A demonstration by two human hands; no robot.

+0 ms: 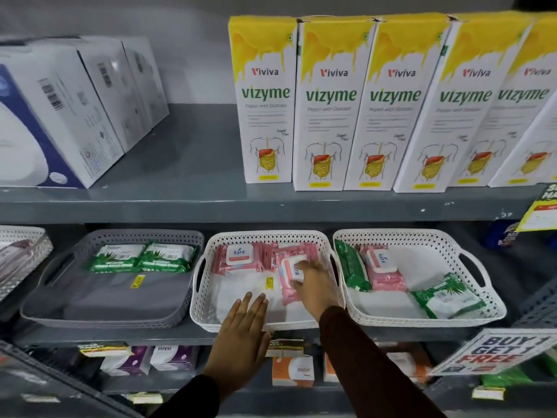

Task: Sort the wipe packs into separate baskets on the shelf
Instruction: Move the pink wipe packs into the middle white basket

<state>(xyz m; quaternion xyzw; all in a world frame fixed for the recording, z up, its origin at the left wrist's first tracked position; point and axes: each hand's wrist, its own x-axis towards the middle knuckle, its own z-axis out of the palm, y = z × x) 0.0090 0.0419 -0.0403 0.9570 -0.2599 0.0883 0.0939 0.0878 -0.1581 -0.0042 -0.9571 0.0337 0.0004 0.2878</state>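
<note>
Three baskets stand on the middle shelf. The grey basket (45,300) on the left holds two green wipe packs (141,257) at its back. The white middle basket (200,309) holds pink Kara packs (238,257). My right hand (316,285) reaches into it, fingers on a pink pack (291,282) lying lengthwise. My left hand (241,336) rests flat and open over that basket's front rim, holding nothing. The white right basket (479,297) holds a mix: a green pack (351,267) on edge, a pink pack (384,271) and another green pack (449,298).
Tall Vizyme cartons (328,107) and white boxes (60,116) fill the shelf above. Another white basket (21,254) sits at the far left. Small boxes (292,371) lie on the shelf below. A "Buy 1 Get 1 Free" sign (494,352) hangs at the lower right.
</note>
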